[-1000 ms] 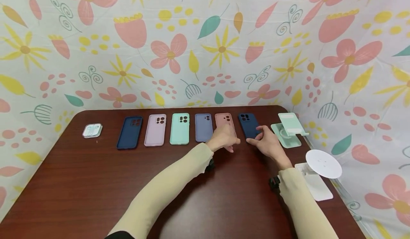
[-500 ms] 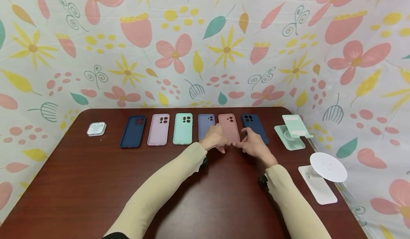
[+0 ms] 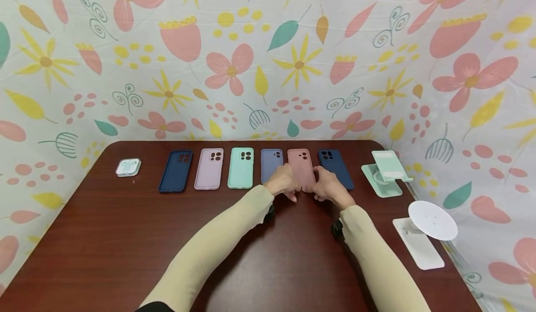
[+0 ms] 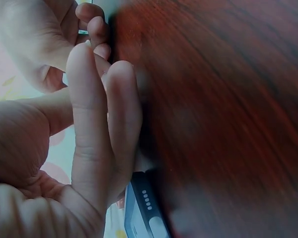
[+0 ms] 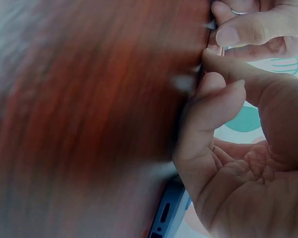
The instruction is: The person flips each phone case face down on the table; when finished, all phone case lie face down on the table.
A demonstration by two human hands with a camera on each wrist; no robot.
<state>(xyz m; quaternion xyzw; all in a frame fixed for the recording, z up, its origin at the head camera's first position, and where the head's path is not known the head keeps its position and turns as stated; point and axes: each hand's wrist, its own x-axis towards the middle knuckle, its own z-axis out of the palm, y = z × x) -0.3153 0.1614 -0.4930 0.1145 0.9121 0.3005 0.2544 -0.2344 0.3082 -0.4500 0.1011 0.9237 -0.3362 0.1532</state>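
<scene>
A pink phone case point(image 3: 300, 164) lies flat in the row, its camera cutouts at the far end. My left hand point(image 3: 282, 180) holds its near left corner, partly covering the periwinkle phone case point(image 3: 271, 158) beside it. At the near right corner, my right hand point(image 3: 329, 185) has its thumb at the near edge and fingers along the side. The dark blue phone case point(image 3: 337, 165) lies just right of that hand. In the left wrist view the left hand point(image 4: 92, 134) hides its contact with the case. The right hand point(image 5: 238, 129) shows bent fingers.
Further left lie a mint phone case point(image 3: 240, 170), a lilac phone case point(image 3: 208, 170), a navy phone case point(image 3: 175, 172) and boxed earphones point(image 3: 128, 167). A mint stand point(image 3: 387, 172) and a white stand point(image 3: 420, 237) line the right edge. A patterned cloth point(image 3: 268, 61) hangs behind.
My right hand has left the dark blue case and moved left to the pink case's near right corner. The left hand has shifted slightly left, uncovering more of the pink case.
</scene>
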